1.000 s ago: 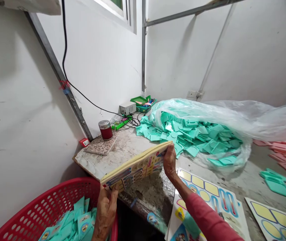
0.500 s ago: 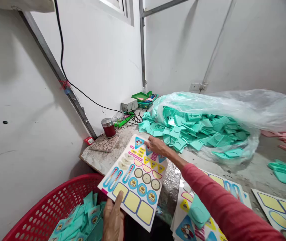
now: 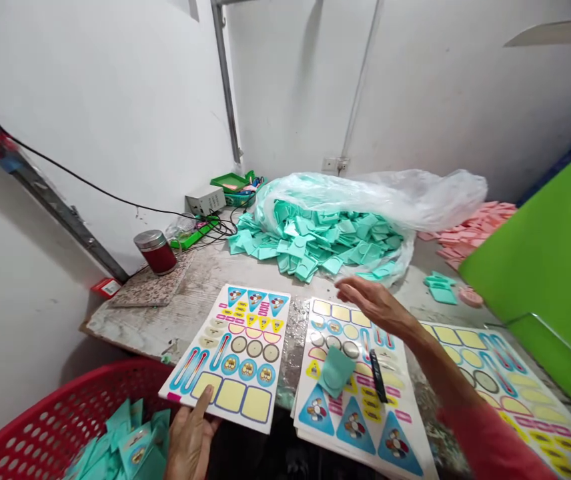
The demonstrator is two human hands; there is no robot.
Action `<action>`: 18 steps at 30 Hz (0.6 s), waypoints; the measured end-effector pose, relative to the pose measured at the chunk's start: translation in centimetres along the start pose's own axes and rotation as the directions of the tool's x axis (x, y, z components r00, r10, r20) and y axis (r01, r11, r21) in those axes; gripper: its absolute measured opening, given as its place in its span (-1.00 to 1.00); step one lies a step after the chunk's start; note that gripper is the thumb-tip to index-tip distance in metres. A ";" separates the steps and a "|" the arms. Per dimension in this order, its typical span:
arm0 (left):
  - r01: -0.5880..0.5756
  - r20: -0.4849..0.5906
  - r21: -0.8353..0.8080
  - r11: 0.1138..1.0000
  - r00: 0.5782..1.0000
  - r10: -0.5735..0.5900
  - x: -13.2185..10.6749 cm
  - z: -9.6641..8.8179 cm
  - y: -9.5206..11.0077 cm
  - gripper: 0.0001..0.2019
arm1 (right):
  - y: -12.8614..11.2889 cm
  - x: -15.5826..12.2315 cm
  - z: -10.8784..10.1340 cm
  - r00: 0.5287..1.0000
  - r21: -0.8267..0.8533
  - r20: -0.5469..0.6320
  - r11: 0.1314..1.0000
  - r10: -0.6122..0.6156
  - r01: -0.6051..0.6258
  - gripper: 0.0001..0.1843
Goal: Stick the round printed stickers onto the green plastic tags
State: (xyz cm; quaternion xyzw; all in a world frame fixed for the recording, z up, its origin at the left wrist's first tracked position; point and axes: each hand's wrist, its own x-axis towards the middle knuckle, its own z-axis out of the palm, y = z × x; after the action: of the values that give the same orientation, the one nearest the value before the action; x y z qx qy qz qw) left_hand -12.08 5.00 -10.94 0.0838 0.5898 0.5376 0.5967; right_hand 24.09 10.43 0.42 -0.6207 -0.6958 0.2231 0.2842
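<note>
Three sets of stickers in a row — one middle pile (image 3: 353, 427), one left sheet (image 3: 243, 357) just left of the middle pile, one right sheet (image 3: 485, 367) to the right of it. On the left sheet, three blue triangles (image 3: 257, 300) at the top and three yellow boxes (image 3: 231, 397) at the bottom. On top of the middle pile, one teal tile (image 3: 336, 372) and one thin black tool (image 3: 377, 375). Behind the middle pile, a big teal heap (image 3: 315, 243), too many to count, partly under one clear bag (image 3: 380, 197). Back and to the right of the middle pile, a pink heap (image 3: 480, 223). Left hand (image 3: 190, 430), low and left of the middle pile: pinched on the left sheet's bottom corner, thumb on top, other fingers mostly hidden. Right hand (image 3: 380, 307), over the top edge of the middle pile: fingers stretched out, loose and a bit bent — touching or just above, hard to tell. Under the middle pile, one scuffed pale table (image 3: 198, 303). Far left of the middle pile, one red basket (image 3: 60, 397) with teal pieces inside. Back left of it, one red can (image 3: 156, 253) on one speckled board (image 3: 145, 290). Far right of it, one bright green panel (image 3: 540, 247). Behind everything, white walls (image 3: 290, 100).
</note>
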 end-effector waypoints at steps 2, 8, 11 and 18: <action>0.011 0.004 0.030 0.999 1.000 -0.011 0.1 -0.1 -0.5 -0.62 | 2.1 -4.8 0.7 0.979 -0.044 -0.094 0.982 0.181 -0.185 -0.58; -0.003 0.046 0.045 0.999 0.999 0.001 0.0 0.0 -0.6 -0.53 | 3.1 -12.3 6.7 0.755 -0.366 -0.269 0.662 0.598 -0.655 -0.68; 0.008 0.065 0.045 0.999 0.998 -0.011 0.0 -0.6 -0.7 -0.46 | 2.2 -12.1 8.0 0.724 -0.385 -0.252 0.620 0.642 -0.683 -0.79; 0.424 0.212 0.357 0.832 0.831 -0.514 -1.7 -3.7 -5.5 -0.43 | 2.0 -11.7 7.2 0.728 -0.227 -0.289 0.695 0.621 -0.683 -0.84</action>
State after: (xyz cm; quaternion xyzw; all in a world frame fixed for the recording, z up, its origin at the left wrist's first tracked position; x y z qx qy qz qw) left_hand -11.57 -0.47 -15.04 0.1031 0.5683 0.2595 0.7740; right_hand 21.58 -0.62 -7.63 -0.8830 -0.4250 0.1344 0.1470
